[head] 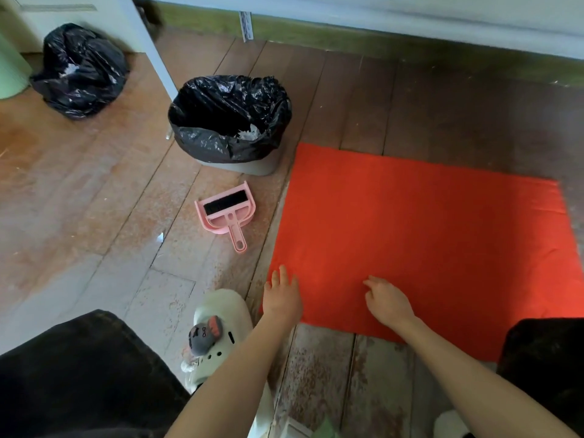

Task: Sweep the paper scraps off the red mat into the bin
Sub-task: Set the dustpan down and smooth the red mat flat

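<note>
Crouched on the wooden floor (pixel 104 191) with both hands on the red mat (pixel 426 232), close to its near edge. My left hand (pixel 281 295) is at the near left corner, fingers straight and a little spread, holding nothing. My right hand (pixel 387 300) is further in, fingers loosely bent with the tips on the fabric, not pinching anything either.

The bin (pixel 205 140) with its black liner stands just off the mat's far left corner, and a few white paper scraps (pixel 249 132) show inside it. The pink dustpan (pixel 226 216) lies on the floor between the bin and my left hand, beside the mat, with the brush (pixel 225 200) tucked in it. Another black bag (pixel 79 71) sits well off to the left.
</note>
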